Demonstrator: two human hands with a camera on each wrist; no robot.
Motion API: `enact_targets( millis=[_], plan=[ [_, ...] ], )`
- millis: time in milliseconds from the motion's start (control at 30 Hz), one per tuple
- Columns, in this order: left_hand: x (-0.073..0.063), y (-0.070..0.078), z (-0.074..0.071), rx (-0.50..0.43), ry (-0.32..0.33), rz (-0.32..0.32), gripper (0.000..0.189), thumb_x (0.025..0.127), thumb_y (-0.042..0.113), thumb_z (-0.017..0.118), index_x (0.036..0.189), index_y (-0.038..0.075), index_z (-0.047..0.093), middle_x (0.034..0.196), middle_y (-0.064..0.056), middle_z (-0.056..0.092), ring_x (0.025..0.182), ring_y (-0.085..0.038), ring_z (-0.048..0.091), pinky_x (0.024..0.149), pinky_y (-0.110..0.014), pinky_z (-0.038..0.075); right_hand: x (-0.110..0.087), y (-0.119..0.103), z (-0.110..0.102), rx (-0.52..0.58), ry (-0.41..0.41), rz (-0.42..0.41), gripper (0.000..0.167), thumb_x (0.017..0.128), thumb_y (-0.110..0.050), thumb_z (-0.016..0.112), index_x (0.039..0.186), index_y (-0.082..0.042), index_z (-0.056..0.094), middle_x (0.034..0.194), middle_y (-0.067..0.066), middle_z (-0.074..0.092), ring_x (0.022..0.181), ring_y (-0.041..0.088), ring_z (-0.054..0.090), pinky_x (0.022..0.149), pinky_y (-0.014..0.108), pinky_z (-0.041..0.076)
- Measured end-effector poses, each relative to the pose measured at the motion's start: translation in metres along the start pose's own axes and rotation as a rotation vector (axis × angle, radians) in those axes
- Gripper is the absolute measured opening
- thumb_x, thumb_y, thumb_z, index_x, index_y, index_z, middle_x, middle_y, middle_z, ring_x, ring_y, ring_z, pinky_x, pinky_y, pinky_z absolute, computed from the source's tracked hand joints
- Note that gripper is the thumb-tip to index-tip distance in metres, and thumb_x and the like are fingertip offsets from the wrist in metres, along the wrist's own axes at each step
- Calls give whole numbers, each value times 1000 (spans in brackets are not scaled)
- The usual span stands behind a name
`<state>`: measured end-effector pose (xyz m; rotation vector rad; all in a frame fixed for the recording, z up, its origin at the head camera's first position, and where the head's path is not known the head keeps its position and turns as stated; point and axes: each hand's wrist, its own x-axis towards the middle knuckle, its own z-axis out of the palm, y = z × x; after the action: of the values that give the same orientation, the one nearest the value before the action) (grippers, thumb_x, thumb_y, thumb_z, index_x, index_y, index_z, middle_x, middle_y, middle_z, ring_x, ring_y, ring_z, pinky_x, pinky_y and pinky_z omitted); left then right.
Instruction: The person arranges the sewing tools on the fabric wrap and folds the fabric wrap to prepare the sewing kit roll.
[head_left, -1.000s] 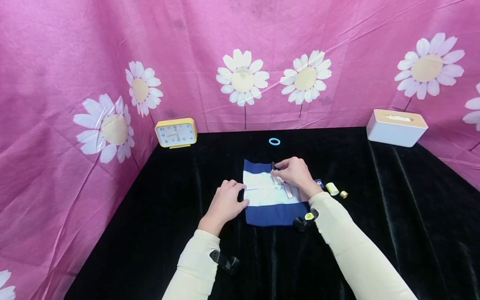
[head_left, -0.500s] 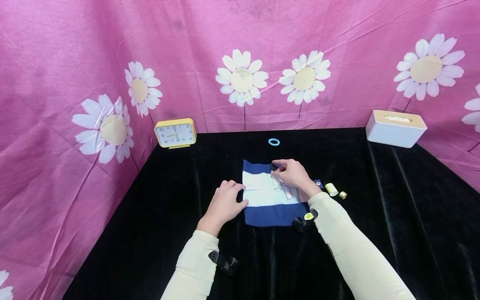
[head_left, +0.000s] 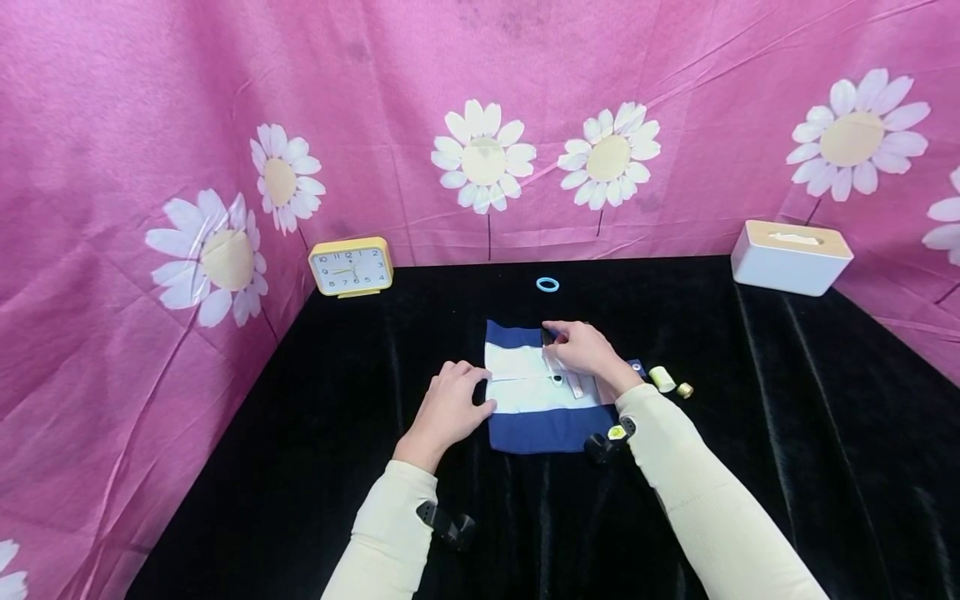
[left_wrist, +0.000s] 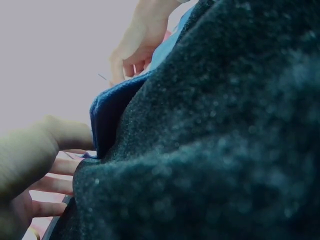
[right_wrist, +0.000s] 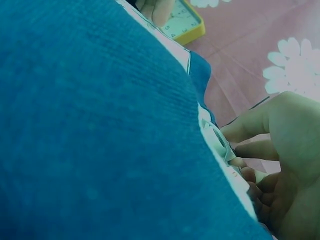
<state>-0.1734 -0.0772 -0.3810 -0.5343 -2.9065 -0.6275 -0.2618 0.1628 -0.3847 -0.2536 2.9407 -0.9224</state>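
Note:
A navy cloth (head_left: 551, 432) with a white band of pockets (head_left: 517, 396) lies flat before me. My left hand (head_left: 448, 404) rests at its left edge, thumb and fingers spread and touching the border. Over the upper right part, my right hand (head_left: 588, 348) pinches a small slim dark item (head_left: 547, 336) at the upper pocket's edge; its kind is unclear, as the fingers cover most of it. Under that hand a pale narrow strip (head_left: 576, 385) lies on the white band. In the right wrist view the fingers (right_wrist: 250, 125) are right at the pocket's lip.
Right of the cloth lie a pale green thread spool (head_left: 662, 379), a small gold-coloured piece (head_left: 685, 390) and a small blue piece (head_left: 636, 367). Farther back are a light blue ring (head_left: 547, 284), a yellow clock (head_left: 351, 267) and a tissue box (head_left: 792, 257). Black velvet covers the table.
The right hand's fingers have closed in and lowered slightly over the dark item, less of which shows. A small dark-centred ring shape now appears on the white band. The left hand stays put.

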Motion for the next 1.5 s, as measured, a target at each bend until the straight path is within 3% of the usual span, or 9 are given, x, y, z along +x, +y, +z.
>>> enact_targets(
  millis=[333, 633, 900, 1100, 1500],
  plan=[
    [0, -2, 3, 1, 3, 2, 38, 88, 26, 76, 122, 11, 70, 119, -8, 67, 111, -27, 55, 97, -46, 47, 0, 4, 1, 28, 41, -17, 47, 87, -23, 65, 132, -10, 66, 94, 8, 69, 91, 23, 60, 85, 39, 46],
    [1, -2, 3, -15, 0, -7, 38, 88, 26, 76, 123, 11, 70, 120, -8, 67, 111, -27, 54, 98, -45, 47, -2, 6, 2, 173, 51, 53, 32, 84, -21, 70, 115, -10, 75, 98, 9, 68, 93, 25, 56, 83, 35, 43],
    [1, -3, 3, -9, 4, -7, 38, 88, 26, 76, 122, 11, 70, 120, -8, 67, 111, -26, 54, 98, -46, 47, -3, 8, 0, 254, 18, 82, 28, 84, -19, 74, 110, -11, 77, 117, 12, 71, 106, 27, 58, 95, 44, 46],
    [2, -3, 4, -4, 0, -11, 38, 89, 26, 75, 123, 11, 70, 122, -8, 67, 113, -27, 54, 99, -46, 46, -2, 11, 0, 261, 22, 67, 24, 81, -17, 76, 104, -11, 79, 118, 12, 72, 112, 28, 59, 100, 46, 45],
    [1, -3, 4, -5, 2, -3, 38, 88, 26, 76, 123, 10, 70, 121, -9, 67, 112, -27, 54, 99, -46, 47, -3, 16, -2, 252, 26, 27, 17, 78, -12, 77, 95, -10, 82, 111, 12, 75, 98, 24, 57, 78, 32, 43]
  ],
)
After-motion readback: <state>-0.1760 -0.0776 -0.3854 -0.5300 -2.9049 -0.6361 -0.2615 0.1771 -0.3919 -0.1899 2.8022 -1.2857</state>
